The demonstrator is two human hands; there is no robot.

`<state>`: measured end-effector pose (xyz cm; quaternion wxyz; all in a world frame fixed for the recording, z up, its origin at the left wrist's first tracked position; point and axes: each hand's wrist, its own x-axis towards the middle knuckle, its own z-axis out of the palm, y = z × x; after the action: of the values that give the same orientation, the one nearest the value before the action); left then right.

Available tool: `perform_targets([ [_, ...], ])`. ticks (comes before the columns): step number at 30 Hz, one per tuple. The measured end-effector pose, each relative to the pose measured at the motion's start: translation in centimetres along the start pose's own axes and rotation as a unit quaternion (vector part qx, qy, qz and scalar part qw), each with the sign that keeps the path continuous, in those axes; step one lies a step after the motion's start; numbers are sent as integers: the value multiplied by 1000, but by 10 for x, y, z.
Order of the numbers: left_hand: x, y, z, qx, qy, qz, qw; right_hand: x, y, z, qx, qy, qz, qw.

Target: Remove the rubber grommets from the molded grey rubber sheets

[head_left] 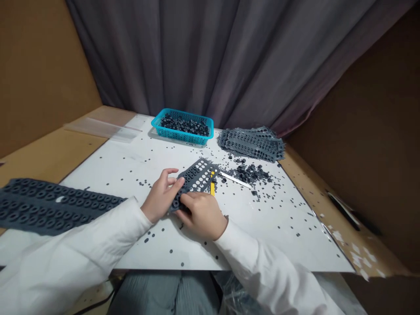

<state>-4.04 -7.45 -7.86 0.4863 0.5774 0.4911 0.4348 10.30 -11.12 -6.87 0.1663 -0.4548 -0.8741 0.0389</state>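
Between both hands is a dark grey rubber sheet (196,178), tilted up off the white table. Its far part has rows of open round holes; rings still sit in other rows. My left hand (161,194) grips its left edge, with the thumb lying on top. My right hand (204,214) is closed at the near end, fingers bent against the sheet; whatever lies under those fingers is hidden. Just past the sheet lies a yellow-handled tool (212,188), partly covered by it. A thin white strip (235,180) rests to the right, beside a pile of small black rubber pieces (252,173).
A turquoise basket (210,133) full of small black pieces stands at the back. Punched sheets (252,143) are stacked at back right. Another ringed sheet (59,205) lies at left, by my left sleeve. Clear plastic (101,129) lies back left; a pen-like tool (343,210) lies right.
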Motion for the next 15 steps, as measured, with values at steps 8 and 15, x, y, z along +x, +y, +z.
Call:
perform_targets([
  [8,-54,22,-23,141,-217,-5,966,-27,-15,-26,157,14,-5,987],
  [15,-116,-11,-7,-113,-158,-18,981,-68,-42,-2,388,-18,-10,921],
])
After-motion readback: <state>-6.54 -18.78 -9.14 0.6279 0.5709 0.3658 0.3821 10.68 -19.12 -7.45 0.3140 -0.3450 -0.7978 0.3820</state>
